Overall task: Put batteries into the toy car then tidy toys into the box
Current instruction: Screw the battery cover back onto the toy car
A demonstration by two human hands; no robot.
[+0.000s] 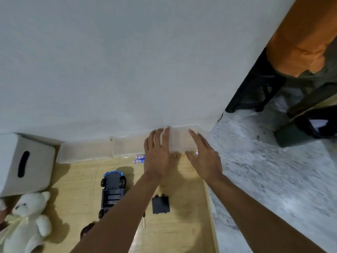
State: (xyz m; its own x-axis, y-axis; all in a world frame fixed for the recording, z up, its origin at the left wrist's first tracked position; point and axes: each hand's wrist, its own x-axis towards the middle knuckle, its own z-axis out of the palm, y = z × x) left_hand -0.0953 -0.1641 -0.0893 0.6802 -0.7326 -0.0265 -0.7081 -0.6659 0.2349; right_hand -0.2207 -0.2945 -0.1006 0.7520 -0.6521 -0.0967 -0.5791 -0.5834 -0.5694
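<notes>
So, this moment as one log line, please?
left hand, right hand: on clear box | car: upside down, cover off | batteries: on table

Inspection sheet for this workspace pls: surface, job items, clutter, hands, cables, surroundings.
Surface: light wooden tabletop against a white wall.
Job's things: blue toy car upside down, battery bay open; black battery cover beside it; two batteries beyond it; white teddy bear; white storage box.
Clutter: screwdriver, partly under the left arm; clear containers along the wall.
Hands: left hand and right hand, fingers straight, flank a small clear box.
Cables: nothing seen.
Surroundings: mottled grey floor, black stool.
</notes>
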